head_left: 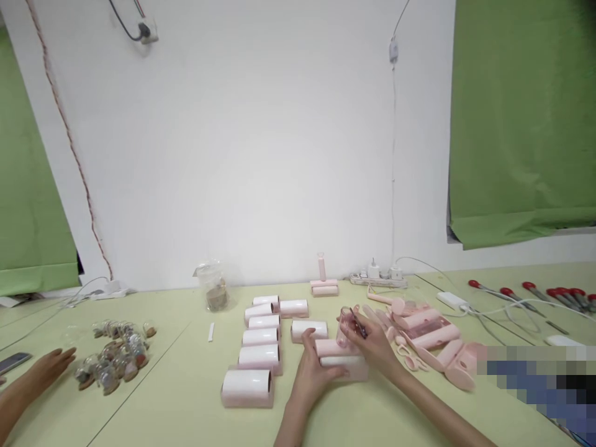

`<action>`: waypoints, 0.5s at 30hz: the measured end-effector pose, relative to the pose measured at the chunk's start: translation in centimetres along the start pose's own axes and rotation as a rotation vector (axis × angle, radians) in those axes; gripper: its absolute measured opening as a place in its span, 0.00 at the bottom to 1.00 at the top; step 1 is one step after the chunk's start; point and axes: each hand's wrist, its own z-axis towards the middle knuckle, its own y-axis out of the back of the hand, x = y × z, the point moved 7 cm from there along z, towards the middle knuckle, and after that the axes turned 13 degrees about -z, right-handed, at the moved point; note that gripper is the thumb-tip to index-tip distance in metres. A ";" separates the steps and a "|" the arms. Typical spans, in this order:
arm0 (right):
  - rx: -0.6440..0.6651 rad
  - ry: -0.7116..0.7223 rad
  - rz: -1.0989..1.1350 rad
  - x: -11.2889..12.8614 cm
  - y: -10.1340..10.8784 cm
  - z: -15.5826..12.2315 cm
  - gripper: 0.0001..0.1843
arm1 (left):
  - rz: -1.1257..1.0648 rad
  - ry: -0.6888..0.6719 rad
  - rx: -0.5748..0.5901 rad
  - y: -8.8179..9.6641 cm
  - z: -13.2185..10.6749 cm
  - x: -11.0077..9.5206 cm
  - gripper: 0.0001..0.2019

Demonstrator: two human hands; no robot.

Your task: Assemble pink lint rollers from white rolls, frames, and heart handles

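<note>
My left hand [313,371] wraps round a pink lint roller [342,363] that lies on the pale green table [186,410]. My right hand [370,341] is closed on a small clear pink plastic cover [345,326] held just above the roller's right end. Several more white-and-pink lint rollers [261,341] lie in rows to the left of my hands. A pile of loose pink handles and parts [426,344] lies to the right.
Another person's hand [49,366] rests flat at the far left beside a heap of small glass bottles [114,357] and a phone [13,362]. A plastic bag [213,287], a power strip [378,277] and red-handled screwdrivers [549,293] lie along the back.
</note>
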 end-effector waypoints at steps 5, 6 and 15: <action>-0.246 -0.153 0.203 -0.6 2.6 0.0 0.19 | 0.155 -0.094 -0.150 2.6 0.2 -0.2 0.32; -0.282 -0.208 0.269 -0.9 3.0 -0.1 0.20 | 0.204 -0.127 -0.190 3.1 0.1 -0.6 0.29; -0.049 -0.187 0.519 0.3 1.8 -1.7 0.22 | -0.464 0.131 -0.205 1.3 -0.5 -2.6 0.26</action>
